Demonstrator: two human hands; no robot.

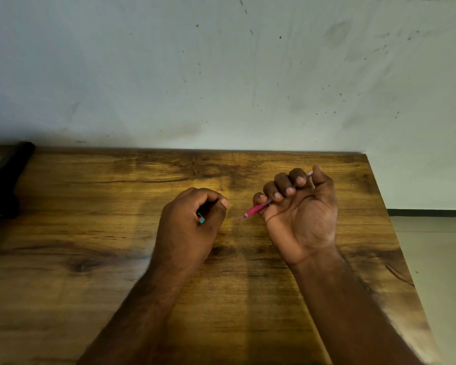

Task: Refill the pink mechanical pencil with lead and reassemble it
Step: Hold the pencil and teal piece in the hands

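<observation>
Pink mechanical pencil (256, 209) gripped in right hand (300, 206), tip leftward; small teal object (201, 218) enclosed by curled left hand (192, 217) above tabletop (90, 219).

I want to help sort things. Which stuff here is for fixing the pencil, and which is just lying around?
For the job:
- pink pencil, gripped in the right hand
- small teal thing, held in the left hand

Just there:
- black object at the wooden table's left edge

Head camera looks down, close over the table (90, 259), facing the wall (221, 61).
</observation>
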